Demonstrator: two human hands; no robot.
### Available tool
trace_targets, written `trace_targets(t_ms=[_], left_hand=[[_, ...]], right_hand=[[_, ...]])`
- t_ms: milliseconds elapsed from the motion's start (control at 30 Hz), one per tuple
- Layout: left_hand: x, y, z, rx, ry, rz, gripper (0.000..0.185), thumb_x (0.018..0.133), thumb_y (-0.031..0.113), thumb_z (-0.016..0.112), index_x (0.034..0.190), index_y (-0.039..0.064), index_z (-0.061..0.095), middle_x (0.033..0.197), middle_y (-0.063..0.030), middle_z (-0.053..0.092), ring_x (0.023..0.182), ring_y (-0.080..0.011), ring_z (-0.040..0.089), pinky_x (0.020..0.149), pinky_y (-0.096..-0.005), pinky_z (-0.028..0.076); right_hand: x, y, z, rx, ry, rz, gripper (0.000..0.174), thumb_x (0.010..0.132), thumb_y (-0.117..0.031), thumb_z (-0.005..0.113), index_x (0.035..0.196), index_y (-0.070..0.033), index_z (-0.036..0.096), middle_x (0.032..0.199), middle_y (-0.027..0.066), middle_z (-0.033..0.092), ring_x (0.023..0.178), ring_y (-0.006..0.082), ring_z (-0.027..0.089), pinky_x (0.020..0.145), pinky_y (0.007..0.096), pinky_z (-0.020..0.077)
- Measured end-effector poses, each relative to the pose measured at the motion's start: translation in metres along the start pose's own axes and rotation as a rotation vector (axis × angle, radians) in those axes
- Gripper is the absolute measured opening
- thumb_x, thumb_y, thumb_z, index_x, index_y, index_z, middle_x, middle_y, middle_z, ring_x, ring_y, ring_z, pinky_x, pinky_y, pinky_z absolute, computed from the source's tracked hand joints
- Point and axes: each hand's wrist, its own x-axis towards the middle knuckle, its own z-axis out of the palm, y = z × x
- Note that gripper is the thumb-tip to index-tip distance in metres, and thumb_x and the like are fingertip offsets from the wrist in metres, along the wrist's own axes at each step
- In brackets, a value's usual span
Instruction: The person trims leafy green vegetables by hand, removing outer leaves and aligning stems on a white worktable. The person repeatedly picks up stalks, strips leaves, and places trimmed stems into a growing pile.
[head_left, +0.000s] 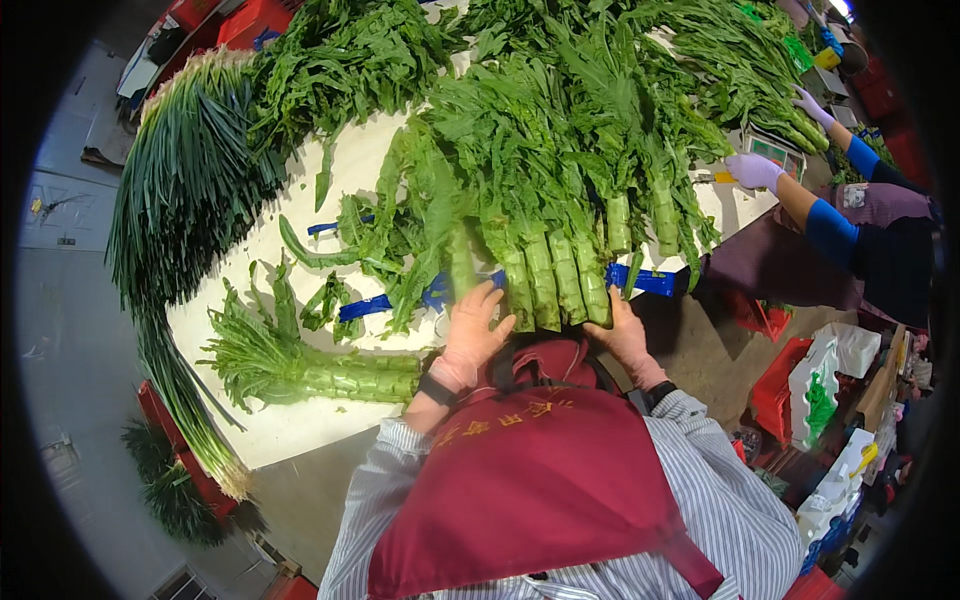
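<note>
Several leafy celtuce stems (551, 277) lie side by side at the near edge of the white table (277, 442), cut ends towards me. My left hand (474, 330), in a pale glove, is at the base of the leftmost stem (460, 262), fingers on or beside it; its grip is unclear. My right hand (622, 330), also gloved, has its thumb and fingers apart against the right side of the row. Blue tape (645, 280) runs under the stems and shows on both sides. A separate celtuce bunch (360, 376) lies left of my left wrist, leaves to the left.
Green onions (195, 180) hang over the table's left edge. More celtuce (352, 60) is heaped at the back. At the right, a co-worker's gloved hand (756, 172) is at a yellow-handled tool (724, 178), another on celtuce. Red crates (776, 390) stand on the floor at right.
</note>
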Motion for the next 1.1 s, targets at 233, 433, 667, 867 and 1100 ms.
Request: trace_targets(t_ms=[233,433,667,867,1100], left_hand=[[-0.002,-0.001,0.011,-0.089,-0.019,0.094,0.046,0.081,0.033,0.068,0.117,0.006,0.058,0.129,-0.0139,0.051,0.117,-0.0331,0.049,0.098,-0.0438,0.040],[-0.006,-0.005,0.007,-0.142,-0.007,0.036,0.042,0.082,0.033,0.068,0.114,0.007,0.061,0.125,-0.0130,0.056,0.113,-0.0335,0.052,0.098,-0.0420,0.041],[-0.002,0.003,0.010,-0.183,-0.018,0.067,0.041,0.083,0.031,0.068,0.115,0.008,0.061,0.122,-0.0113,0.059,0.113,-0.0299,0.055,0.098,-0.0414,0.042],[0.001,0.008,-0.005,-0.275,-0.027,0.035,0.039,0.085,0.031,0.066,0.115,0.007,0.061,0.121,-0.0121,0.060,0.113,-0.0303,0.055,0.097,-0.0397,0.043],[0.016,0.044,-0.044,-0.801,-0.237,-0.132,0.049,0.092,0.038,0.060,0.126,0.002,0.055,0.124,-0.0154,0.058,0.115,-0.0266,0.055,0.097,-0.0330,0.043]], right_hand=[[0.014,-0.015,-0.011,0.843,-0.196,0.050,0.084,0.072,-0.023,0.078,0.140,0.001,0.036,0.111,0.0124,0.061,0.094,0.0228,0.062,0.082,0.0319,0.0499],[-0.016,-0.075,-0.104,1.556,-0.412,-0.154,0.070,0.081,-0.027,0.057,0.138,0.009,0.036,0.089,0.0087,0.058,0.063,0.0151,0.054,0.062,0.0304,0.0435],[-0.026,-0.109,-0.092,2.071,-0.537,0.069,0.084,0.083,-0.050,0.052,0.145,0.002,0.028,0.098,0.0052,0.056,0.077,0.0166,0.049,0.070,0.0316,0.0385],[-0.023,-0.102,-0.065,2.385,-0.885,0.096,0.080,0.085,-0.048,0.052,0.144,0.001,0.030,0.084,0.0034,0.051,0.061,0.0129,0.047,0.066,0.0297,0.0379],[-0.025,-0.106,-0.072,2.198,-0.952,-0.062,0.084,0.083,-0.047,0.055,0.144,0.005,0.028,0.073,0.0041,0.052,0.049,0.0098,0.043,0.052,0.0264,0.0378]])
